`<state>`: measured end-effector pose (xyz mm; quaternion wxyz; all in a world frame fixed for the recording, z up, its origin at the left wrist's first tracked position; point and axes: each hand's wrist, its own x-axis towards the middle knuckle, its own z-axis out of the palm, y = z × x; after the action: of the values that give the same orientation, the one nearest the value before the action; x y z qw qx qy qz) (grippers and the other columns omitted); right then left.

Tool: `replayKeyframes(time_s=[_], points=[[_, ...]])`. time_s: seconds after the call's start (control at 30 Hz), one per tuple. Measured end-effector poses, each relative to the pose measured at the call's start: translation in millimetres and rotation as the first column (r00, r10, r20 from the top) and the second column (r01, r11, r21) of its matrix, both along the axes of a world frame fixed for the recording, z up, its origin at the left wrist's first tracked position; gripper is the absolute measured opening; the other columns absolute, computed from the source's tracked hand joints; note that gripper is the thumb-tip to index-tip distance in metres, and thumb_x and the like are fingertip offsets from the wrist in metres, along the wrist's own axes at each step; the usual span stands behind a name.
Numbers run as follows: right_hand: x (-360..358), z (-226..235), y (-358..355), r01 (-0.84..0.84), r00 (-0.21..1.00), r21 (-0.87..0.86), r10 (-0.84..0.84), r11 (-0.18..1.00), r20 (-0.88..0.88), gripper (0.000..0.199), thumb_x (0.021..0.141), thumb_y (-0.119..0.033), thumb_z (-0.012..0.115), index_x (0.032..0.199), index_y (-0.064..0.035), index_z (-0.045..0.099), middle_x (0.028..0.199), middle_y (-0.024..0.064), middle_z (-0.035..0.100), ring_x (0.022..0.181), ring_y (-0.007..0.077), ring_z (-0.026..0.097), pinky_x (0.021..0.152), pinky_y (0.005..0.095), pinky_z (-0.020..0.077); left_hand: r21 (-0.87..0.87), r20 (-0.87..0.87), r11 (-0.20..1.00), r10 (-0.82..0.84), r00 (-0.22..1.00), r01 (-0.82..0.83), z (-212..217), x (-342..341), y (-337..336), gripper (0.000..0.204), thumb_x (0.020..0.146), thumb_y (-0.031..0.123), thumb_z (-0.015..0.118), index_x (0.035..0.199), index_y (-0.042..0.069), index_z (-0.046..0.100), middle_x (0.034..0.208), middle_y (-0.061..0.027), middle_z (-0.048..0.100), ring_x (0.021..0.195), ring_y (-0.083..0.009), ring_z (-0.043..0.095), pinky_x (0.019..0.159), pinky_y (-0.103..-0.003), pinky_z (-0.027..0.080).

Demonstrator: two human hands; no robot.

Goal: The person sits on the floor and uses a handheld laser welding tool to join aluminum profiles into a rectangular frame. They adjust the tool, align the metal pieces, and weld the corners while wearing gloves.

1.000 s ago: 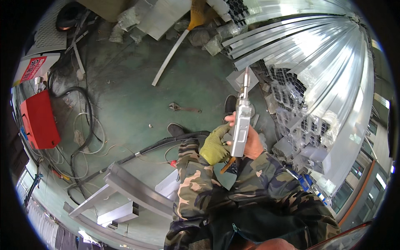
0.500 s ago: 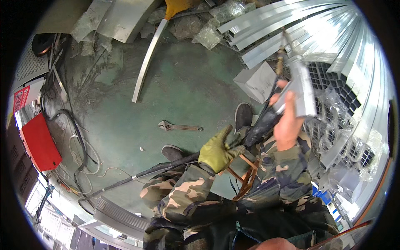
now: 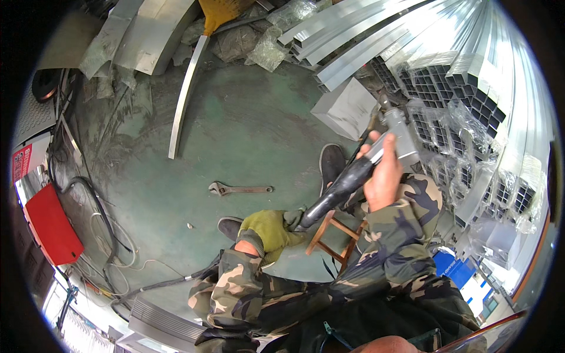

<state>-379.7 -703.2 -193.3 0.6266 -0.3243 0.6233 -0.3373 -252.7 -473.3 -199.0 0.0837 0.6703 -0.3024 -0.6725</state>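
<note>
Bundled square metal tubes (image 3: 459, 79) stand to the right of and beyond the bare right hand's (image 3: 382, 179) fingers; their open ends lie near enough that a loose swing of the wrist could strike the nozzle on them. A metal box (image 3: 346, 109), beyond those fingers and to their left, presents a similar hazard. The wooden stool (image 3: 318, 235), between the two hands' fingers and nearer the wearer, could snag the black cable sleeve (image 3: 335, 197) if it were pulled sideways; the gloved left hand's (image 3: 268, 230) fingers appear curled about its lower end. The welding gun (image 3: 400, 136) lies within and just beyond the right fingers, which grasp its rear. Its body's long axis runs away from the wearer, slightly leftward; the nozzle (image 3: 384, 100) points beyond the fingers, between box and tubes.
</note>
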Motion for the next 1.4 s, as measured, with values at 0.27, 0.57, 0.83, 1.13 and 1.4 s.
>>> replayKeyframes(time_s=[0.27,0.57,0.83,1.13,1.4], points=[[-5,-37,68,-0.194,0.966,-0.009,0.189,0.981,-0.177,0.039,0.103,-0.036,0.067,0.113,0.0016,0.064,0.08,0.0077,0.07,0.073,0.0159,0.066,0.066,0.0322,0.0519,0.286,-0.158,0.956,0.107,0.982,-0.058,-29,-21,33,0.036,0.082,0.028,0.085,0.114,0.015,0.076,0.092,-0.0074,0.076,0.085,-0.0234,0.07,0.08,-0.04,0.053],[-8,-44,79,-0.177,0.98,0.11,0.186,0.978,-0.072,0.039,0.102,-0.017,0.07,0.132,-0.0032,0.05,0.114,0.0059,0.065,0.086,0.0146,0.066,0.076,0.0291,0.0553,0.512,-0.235,0.83,0.383,0.893,-0.221,-39,-35,33,0.02,0.085,0.011,0.081,0.104,0.009,0.075,0.079,-0.0025,0.072,0.066,-0.0153,0.065,0.06,-0.035,0.053],[-13,-55,92,-0.235,0.964,0.059,0.241,0.97,-0.111,0.057,0.102,-0.016,0.069,0.15,-0.0075,0.039,0.121,0.0109,0.064,0.111,0.0201,0.062,0.094,0.0358,0.0519,0.337,-0.175,0.935,-0.053,0.983,0.11,-38,-22,-2,0.034,0.078,0.026,0.08,0.109,0.015,0.076,0.084,-0.0048,0.075,0.074,-0.0195,0.07,0.071,-0.035,0.054],[-9,-57,93,-0.158,0.986,0.085,0.161,0.984,-0.032,0.062,0.101,-0.011,0.069,0.153,-0.0079,0.036,0.124,0.0112,0.063,0.114,0.0188,0.062,0.094,0.0334,0.0527,0.346,-0.169,0.913,-0.164,0.972,0.215,-42,-19,-13,0.04,0.076,0.031,0.079,0.114,0.02,0.076,0.09,-0.0071,0.077,0.081,-0.0249,0.073,0.077,-0.038,0.055],[-9,-53,91,-0.231,0.966,0.091,0.239,0.969,-0.095,0.053,0.102,-0.014,0.067,0.147,-0.0064,0.04,0.123,0.0113,0.062,0.11,0.02,0.062,0.093,0.0334,0.0522,0.328,-0.05,0.935,-0.122,0.991,0.132,-25,-25,-11,0.035,0.08,0.031,0.078,0.113,0.018,0.076,0.089,-0.0087,0.077,0.081,-0.0252,0.074,0.076,-0.039,0.055]])
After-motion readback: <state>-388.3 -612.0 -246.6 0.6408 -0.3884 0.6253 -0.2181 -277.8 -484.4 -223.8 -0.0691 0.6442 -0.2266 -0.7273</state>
